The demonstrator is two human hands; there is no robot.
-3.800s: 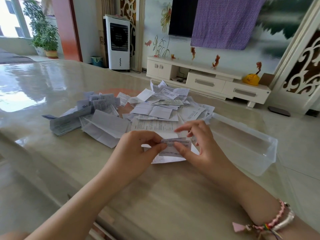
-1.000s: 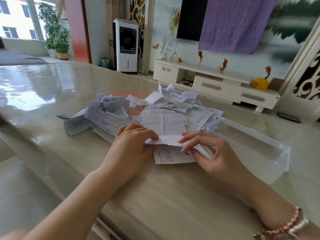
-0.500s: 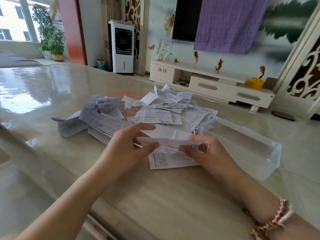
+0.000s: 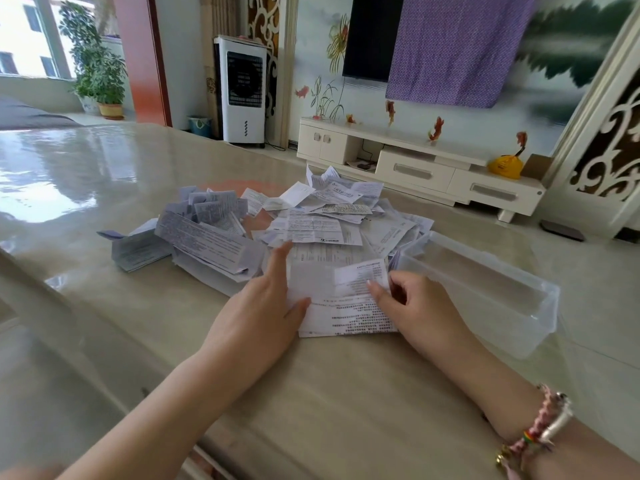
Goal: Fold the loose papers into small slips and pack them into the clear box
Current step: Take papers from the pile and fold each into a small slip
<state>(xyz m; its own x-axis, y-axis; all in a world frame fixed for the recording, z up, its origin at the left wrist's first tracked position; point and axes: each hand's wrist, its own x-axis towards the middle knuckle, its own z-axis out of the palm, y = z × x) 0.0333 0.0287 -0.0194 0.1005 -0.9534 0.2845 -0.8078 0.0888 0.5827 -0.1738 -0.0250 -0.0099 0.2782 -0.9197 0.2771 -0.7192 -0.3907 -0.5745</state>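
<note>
- Your left hand [image 4: 258,315] lies flat, fingers straight, pressing the printed sheet's [image 4: 341,311] left edge.
- Your right hand [image 4: 414,308] pinches that sheet's folded-over corner.
- The loose paper pile [image 4: 311,220] sits just beyond both hands.
- The clear box [image 4: 485,292] stands just right of your right hand.

place: home living room — TV [image 4: 370,36] | white media cabinet [image 4: 415,168] | floor fan unit [image 4: 244,90] | potted plant [image 4: 98,64]

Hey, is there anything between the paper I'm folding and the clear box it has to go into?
Nothing visible blocks the way. The paper lies on the table under your left hand and right hand, and the clear box sits open-topped just to its right. Only the edge of the loose pile touches the box's far corner.
</note>
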